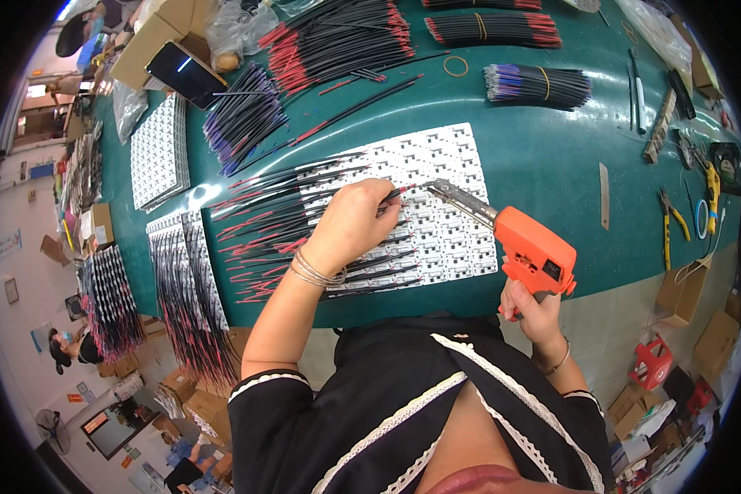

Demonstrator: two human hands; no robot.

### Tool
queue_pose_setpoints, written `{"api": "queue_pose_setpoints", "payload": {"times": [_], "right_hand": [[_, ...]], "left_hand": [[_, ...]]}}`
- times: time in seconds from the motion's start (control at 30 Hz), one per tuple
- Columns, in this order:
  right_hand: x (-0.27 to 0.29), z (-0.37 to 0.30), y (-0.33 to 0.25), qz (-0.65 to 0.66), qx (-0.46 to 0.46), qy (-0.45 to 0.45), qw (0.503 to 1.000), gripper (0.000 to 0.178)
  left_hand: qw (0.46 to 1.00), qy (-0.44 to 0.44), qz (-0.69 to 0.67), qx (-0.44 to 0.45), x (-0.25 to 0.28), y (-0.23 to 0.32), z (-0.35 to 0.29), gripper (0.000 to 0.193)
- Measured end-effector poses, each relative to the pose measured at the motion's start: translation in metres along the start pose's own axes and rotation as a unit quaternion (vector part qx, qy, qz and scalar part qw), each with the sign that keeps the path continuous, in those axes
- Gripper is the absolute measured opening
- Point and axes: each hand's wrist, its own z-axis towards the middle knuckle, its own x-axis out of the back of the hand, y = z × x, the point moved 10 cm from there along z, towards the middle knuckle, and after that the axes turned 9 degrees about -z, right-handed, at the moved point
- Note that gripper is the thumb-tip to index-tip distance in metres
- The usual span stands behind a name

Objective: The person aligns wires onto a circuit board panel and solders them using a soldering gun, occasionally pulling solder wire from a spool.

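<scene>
My right hand (533, 311) is wrapped round the grip of an orange soldering gun (533, 247), its metal tip pointing left over a white circuit board panel (461, 247). My left hand (350, 222) is closed in a pinch on a thin wire (403, 190), whose red end sticks out toward the gun's tip. Whether wire and tip touch, I cannot tell. Rows of black wires with red ends (259, 239) lie across the panel's left part and stick out past its left edge. My left hand and forearm cover some of them.
Bundles of red-ended wires (337, 45) and purple-ended wires (539, 86) lie at the back of the green table (552, 165). Wired panels (185, 288) hang over the front left edge, beside a stack of bare panels (160, 152). A phone (185, 74) leans behind. Pliers (671, 226) lie right.
</scene>
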Motion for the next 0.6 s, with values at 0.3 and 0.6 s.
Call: {"api": "queue_pose_setpoints", "payload": {"times": [0.3,0.6], "right_hand": [[-0.004,0.001,-0.004,-0.017,0.003,-0.001,1.000,0.027],[-0.009,-0.004,0.007,-0.034,-0.027,-0.020,0.999,0.021]], "left_hand": [[0.999,-0.005,-0.037,0.021,0.004,-0.002,-0.004,0.016],[0.998,0.002,-0.030,0.051,-0.001,-0.011,0.003,0.014]]}}
